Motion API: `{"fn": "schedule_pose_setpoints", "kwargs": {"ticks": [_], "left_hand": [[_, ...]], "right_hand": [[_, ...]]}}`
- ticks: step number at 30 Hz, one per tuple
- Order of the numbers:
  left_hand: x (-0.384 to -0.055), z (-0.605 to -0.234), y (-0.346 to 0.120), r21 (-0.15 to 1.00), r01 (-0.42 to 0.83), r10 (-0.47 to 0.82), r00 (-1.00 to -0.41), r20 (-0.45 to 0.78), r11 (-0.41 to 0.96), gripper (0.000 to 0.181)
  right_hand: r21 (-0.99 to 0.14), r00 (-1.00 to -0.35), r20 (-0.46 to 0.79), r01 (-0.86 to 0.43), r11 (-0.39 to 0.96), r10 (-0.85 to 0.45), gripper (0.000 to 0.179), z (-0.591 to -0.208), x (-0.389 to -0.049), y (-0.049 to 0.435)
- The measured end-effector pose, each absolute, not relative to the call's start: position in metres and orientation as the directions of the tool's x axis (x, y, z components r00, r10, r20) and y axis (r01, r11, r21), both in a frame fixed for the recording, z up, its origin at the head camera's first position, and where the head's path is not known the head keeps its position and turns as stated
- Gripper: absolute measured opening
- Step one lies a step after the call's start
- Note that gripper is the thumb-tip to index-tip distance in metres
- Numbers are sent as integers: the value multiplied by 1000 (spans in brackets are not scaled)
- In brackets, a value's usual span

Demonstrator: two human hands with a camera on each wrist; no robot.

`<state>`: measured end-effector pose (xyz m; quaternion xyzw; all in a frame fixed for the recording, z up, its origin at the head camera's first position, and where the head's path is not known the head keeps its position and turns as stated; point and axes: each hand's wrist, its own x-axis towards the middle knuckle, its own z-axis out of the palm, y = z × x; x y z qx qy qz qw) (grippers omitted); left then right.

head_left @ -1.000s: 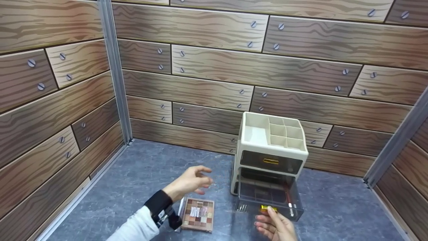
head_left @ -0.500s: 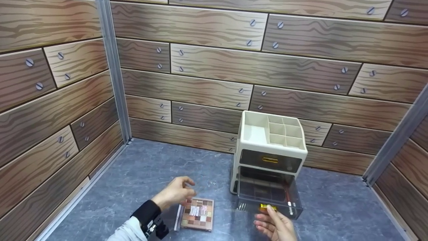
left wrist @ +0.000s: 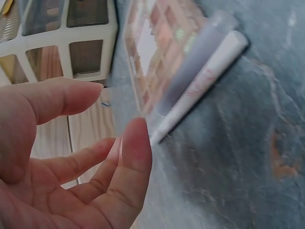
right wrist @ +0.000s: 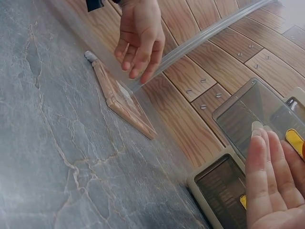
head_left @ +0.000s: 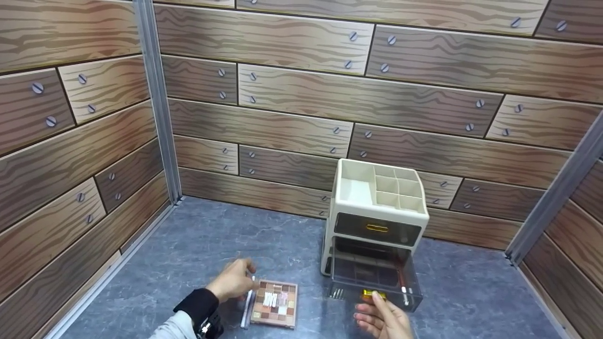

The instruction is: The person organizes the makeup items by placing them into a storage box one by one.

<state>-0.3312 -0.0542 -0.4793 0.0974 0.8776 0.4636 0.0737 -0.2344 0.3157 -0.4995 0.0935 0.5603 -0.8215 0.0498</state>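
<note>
My left hand (head_left: pixel 232 280) hovers beside an eyeshadow palette (head_left: pixel 277 310), its fingers loosely bent and holding nothing. Along the palette's left edge lie two slim sticks, a greyish one (left wrist: pixel 190 62) and a white one with pink writing (left wrist: pixel 205 78); the fingertips are close to them, apart in the left wrist view. At the pulled-out drawer (head_left: pixel 346 275), my right hand (head_left: pixel 387 316) pinches the gold drawer handle (head_left: pixel 368 294) by the thumb and a finger. Its other fingers stretch out below the handle. Inside the drawer lies a reddish-brown brush-like stick (head_left: pixel 402 280).
The cream organizer (head_left: pixel 333 207) stands near the back wall, with open compartments on top and a closed dark drawer (head_left: pixel 398 230) above the pulled-out one. Plank-patterned walls (head_left: pixel 282 117) enclose the grey marbled tabletop (head_left: pixel 212 230).
My left hand has moved left and down, from above the palette's far side to beside the sticks at its left edge. The right hand stays at the drawer handle, and the drawer remains out.
</note>
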Motion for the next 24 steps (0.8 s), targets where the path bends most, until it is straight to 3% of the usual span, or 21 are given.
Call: {"fn": "schedule_pose_setpoints", "kwargs": {"ticks": [9, 24], "left_hand": [[-327, -490, -54, 741, 135, 206, -978, -5, 658, 47], [-326, -505, -58, 781, 87, 163, -986, -19, 618, 26]], "right_hand": [[-913, -977, -210, 187, -362, 25, 33, -500, -235, 315], [-911, -978, -207, 181, -370, 33, 33, -501, -235, 314]]}}
